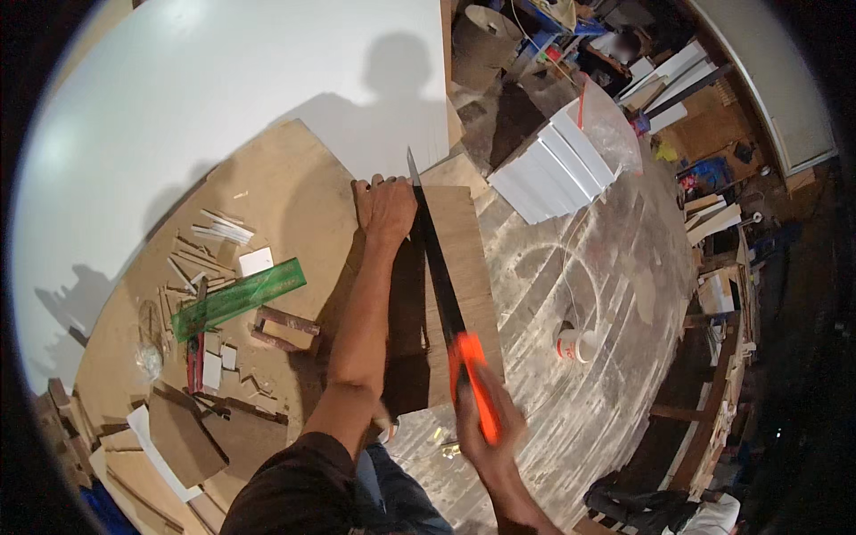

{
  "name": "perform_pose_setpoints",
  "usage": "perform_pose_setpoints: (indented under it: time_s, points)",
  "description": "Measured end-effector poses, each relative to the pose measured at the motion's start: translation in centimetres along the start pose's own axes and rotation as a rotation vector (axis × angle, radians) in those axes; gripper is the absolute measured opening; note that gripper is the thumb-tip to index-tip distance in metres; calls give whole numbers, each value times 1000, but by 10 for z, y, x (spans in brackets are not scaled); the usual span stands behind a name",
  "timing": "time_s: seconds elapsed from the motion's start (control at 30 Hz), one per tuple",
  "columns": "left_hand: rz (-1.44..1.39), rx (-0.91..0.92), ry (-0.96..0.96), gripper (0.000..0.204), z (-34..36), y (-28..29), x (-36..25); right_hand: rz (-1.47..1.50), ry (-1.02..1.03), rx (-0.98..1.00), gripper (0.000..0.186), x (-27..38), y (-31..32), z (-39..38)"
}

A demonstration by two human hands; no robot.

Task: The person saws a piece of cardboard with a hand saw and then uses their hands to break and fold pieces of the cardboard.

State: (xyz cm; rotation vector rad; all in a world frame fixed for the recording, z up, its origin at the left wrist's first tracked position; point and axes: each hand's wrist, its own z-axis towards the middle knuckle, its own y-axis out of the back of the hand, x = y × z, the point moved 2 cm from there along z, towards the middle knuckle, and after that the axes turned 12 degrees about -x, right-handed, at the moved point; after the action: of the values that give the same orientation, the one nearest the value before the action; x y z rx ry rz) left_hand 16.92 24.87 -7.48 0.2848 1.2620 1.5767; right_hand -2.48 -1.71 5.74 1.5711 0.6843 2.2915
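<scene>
On the left of the table (294,196), a clear bag (149,357), red-handled pliers (193,366) and a green strip (259,290) lay among wood scraps. Next came the left hand (390,209), fingers bent at a brown board's (468,267) far edge, its grip impossible to judge, then an orange-handled saw (438,263) across that board, the right hand's (505,433) grip wrapped round its handle. Beyond were stacked white panels (544,174) and, on the floor (624,276), a white tub (580,346) with unreadable red print.

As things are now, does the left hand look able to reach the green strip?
Probably yes, if the left hand leaves the plywood board, where it seems to rest: I see nothing between it and the right end of the green strip.
</scene>
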Motion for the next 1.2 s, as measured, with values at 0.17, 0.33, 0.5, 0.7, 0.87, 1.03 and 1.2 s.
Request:
perform_pose_setpoints:
  time_s: [0.17,0.33,0.5,0.7,0.87,1.03,1.2]
  points:
    - [50,42,-58,32,1,-35,21,81,87,-75,37,-23,-78,85]
    - [13,96,-10,30,0,3,-1,-9,-62,-37,35,-3,6,-22]
    - [60,-3,-97,30,5,-25,25,11,81,-9,36,-15,-76,86]
    - [44,26,3,29,-1,0,3,11,-39,-26,37,6,5,-18]
    - [56,-18,-34,30,-6,-17,9,-2,106,-26,33,-11,-70,81]
    - [46,15,3,27,12,-8,20,-58,49,-27,37,-17,-34,10]
    - [-26,14,67,21,2,-1,8,-97,16,-3,40,10,14,-17]
